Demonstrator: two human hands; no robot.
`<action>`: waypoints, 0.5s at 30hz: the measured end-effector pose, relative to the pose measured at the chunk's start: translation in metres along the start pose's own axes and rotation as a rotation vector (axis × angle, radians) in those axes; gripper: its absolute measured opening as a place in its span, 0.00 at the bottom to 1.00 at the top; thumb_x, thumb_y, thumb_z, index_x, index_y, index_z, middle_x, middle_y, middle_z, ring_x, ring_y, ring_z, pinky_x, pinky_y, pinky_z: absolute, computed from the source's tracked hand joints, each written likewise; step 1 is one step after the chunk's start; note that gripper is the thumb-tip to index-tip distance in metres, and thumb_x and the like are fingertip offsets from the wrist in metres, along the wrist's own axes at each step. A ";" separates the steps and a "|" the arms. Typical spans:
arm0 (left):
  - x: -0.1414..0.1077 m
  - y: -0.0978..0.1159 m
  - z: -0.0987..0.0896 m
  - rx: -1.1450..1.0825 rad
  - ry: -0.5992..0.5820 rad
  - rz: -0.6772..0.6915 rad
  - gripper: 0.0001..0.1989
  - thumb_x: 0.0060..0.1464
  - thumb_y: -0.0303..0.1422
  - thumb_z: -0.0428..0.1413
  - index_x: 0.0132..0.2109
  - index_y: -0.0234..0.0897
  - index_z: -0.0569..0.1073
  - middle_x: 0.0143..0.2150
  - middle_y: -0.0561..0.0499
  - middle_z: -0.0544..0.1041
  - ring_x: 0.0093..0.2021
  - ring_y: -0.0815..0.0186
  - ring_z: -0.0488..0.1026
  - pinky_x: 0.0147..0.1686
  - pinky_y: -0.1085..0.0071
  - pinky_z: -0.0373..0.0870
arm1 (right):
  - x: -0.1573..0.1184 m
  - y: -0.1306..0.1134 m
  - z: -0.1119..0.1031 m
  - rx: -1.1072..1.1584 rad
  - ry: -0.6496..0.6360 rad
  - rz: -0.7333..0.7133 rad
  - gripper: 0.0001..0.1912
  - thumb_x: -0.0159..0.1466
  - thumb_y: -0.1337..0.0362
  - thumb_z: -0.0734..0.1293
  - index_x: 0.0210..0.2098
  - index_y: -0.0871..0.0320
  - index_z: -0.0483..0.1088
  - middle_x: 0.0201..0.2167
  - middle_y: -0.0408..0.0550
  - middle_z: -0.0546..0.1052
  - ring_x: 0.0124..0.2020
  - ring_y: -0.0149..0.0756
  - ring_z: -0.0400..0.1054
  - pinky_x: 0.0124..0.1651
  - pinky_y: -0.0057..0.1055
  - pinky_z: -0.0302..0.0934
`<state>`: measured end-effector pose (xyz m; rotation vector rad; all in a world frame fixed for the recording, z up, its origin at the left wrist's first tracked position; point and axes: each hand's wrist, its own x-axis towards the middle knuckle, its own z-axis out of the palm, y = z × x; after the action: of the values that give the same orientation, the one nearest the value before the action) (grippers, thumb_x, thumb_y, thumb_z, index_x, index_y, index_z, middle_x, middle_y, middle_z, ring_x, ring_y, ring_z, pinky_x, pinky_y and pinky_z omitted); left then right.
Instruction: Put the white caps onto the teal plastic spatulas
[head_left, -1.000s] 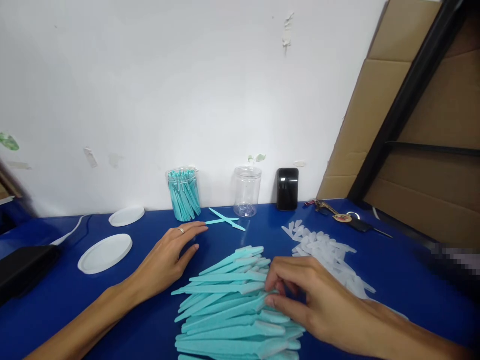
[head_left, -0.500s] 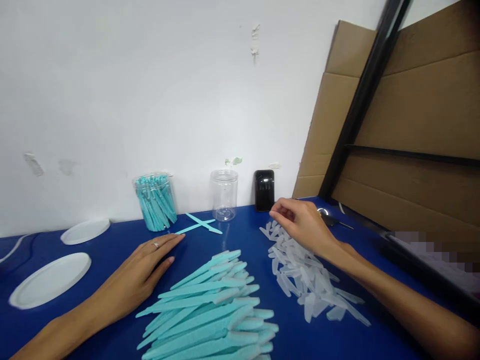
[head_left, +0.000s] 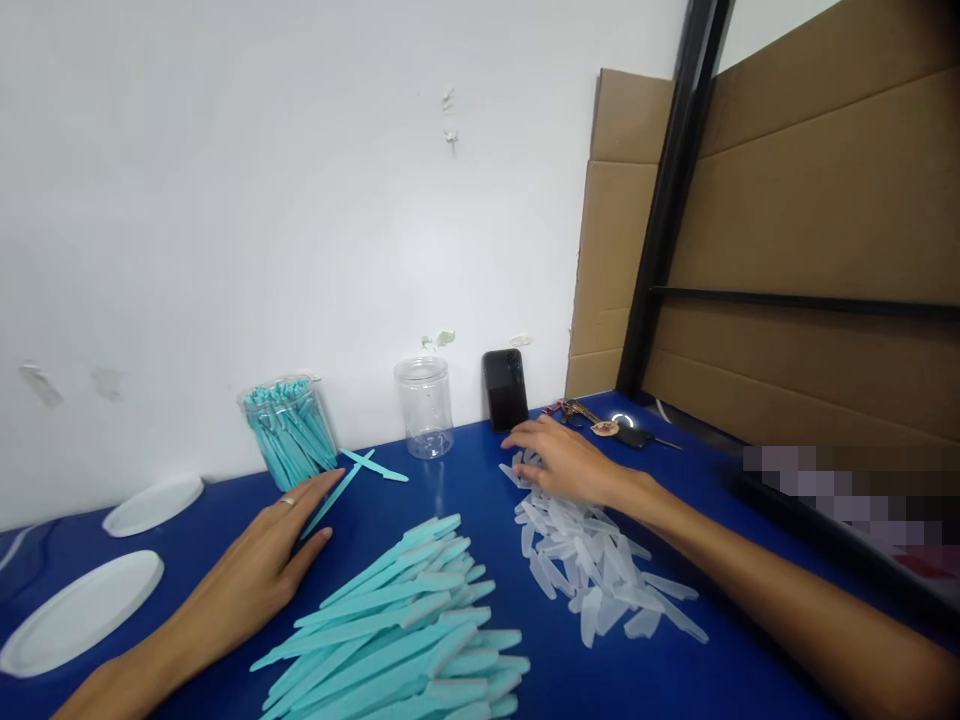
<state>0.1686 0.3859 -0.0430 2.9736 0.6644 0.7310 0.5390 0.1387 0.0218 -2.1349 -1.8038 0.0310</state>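
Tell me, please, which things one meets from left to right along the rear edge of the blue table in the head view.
Flat round white lid → clear plastic jar filled with slim turquoise sticks → second clear cylindrical plastic jar → black rectangular phone → brass-coloured keys.

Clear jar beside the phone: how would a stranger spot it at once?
Find the white wall behind the blue table. Where they meet, the clear jar stands just left of the black phone. Unlike the jar of turquoise sticks further left, it has none inside.
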 end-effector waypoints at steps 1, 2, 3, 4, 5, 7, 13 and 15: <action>0.007 0.000 0.000 0.013 -0.032 0.011 0.32 0.78 0.48 0.46 0.82 0.47 0.59 0.78 0.43 0.72 0.72 0.47 0.77 0.69 0.50 0.77 | -0.001 -0.001 0.002 0.002 -0.042 -0.016 0.24 0.76 0.59 0.71 0.69 0.56 0.78 0.72 0.63 0.76 0.72 0.64 0.68 0.69 0.55 0.63; 0.015 0.000 0.001 0.022 -0.067 0.028 0.32 0.78 0.46 0.46 0.82 0.45 0.58 0.80 0.42 0.69 0.75 0.47 0.73 0.71 0.49 0.74 | -0.002 -0.002 0.004 0.003 -0.078 -0.027 0.26 0.77 0.57 0.70 0.72 0.56 0.76 0.74 0.64 0.74 0.73 0.66 0.66 0.71 0.59 0.62; 0.023 0.000 0.002 0.031 -0.096 0.044 0.32 0.78 0.45 0.48 0.82 0.44 0.58 0.82 0.40 0.66 0.77 0.46 0.69 0.73 0.47 0.72 | -0.003 -0.003 0.006 0.002 -0.106 -0.032 0.28 0.78 0.56 0.69 0.74 0.56 0.74 0.74 0.65 0.73 0.74 0.68 0.65 0.71 0.61 0.61; 0.031 0.000 0.003 0.038 -0.120 0.055 0.32 0.77 0.44 0.52 0.81 0.43 0.60 0.82 0.39 0.65 0.78 0.45 0.68 0.74 0.43 0.70 | -0.004 -0.004 0.006 -0.001 -0.127 -0.037 0.28 0.78 0.56 0.68 0.74 0.56 0.74 0.74 0.66 0.73 0.74 0.68 0.65 0.71 0.61 0.62; 0.040 0.000 0.004 0.046 -0.141 0.060 0.31 0.76 0.44 0.56 0.80 0.42 0.62 0.81 0.38 0.66 0.77 0.44 0.69 0.73 0.40 0.70 | -0.004 -0.005 0.006 -0.004 -0.140 -0.040 0.27 0.79 0.57 0.67 0.74 0.56 0.74 0.73 0.67 0.74 0.73 0.67 0.66 0.70 0.59 0.63; 0.054 0.000 0.007 0.068 -0.170 0.061 0.28 0.74 0.43 0.62 0.74 0.42 0.69 0.76 0.38 0.72 0.71 0.46 0.75 0.68 0.40 0.75 | -0.005 -0.008 0.005 -0.013 -0.152 -0.043 0.25 0.79 0.60 0.66 0.71 0.58 0.76 0.69 0.66 0.77 0.70 0.63 0.70 0.67 0.53 0.67; 0.068 0.012 0.008 0.154 -0.155 0.087 0.16 0.73 0.41 0.64 0.60 0.38 0.79 0.58 0.45 0.82 0.56 0.56 0.82 0.58 0.50 0.82 | -0.004 -0.012 0.001 -0.037 -0.136 -0.021 0.19 0.77 0.64 0.67 0.63 0.60 0.82 0.60 0.66 0.81 0.61 0.63 0.75 0.57 0.48 0.70; 0.063 0.019 0.006 0.148 -0.130 0.120 0.13 0.73 0.40 0.63 0.55 0.36 0.79 0.52 0.47 0.83 0.52 0.58 0.82 0.55 0.53 0.82 | -0.004 -0.013 0.001 -0.042 -0.130 -0.007 0.17 0.77 0.64 0.68 0.60 0.61 0.83 0.59 0.66 0.81 0.59 0.63 0.76 0.55 0.48 0.70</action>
<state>0.2295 0.3945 -0.0186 3.1853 0.5607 0.5076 0.5259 0.1372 0.0232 -2.2013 -1.8996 0.1345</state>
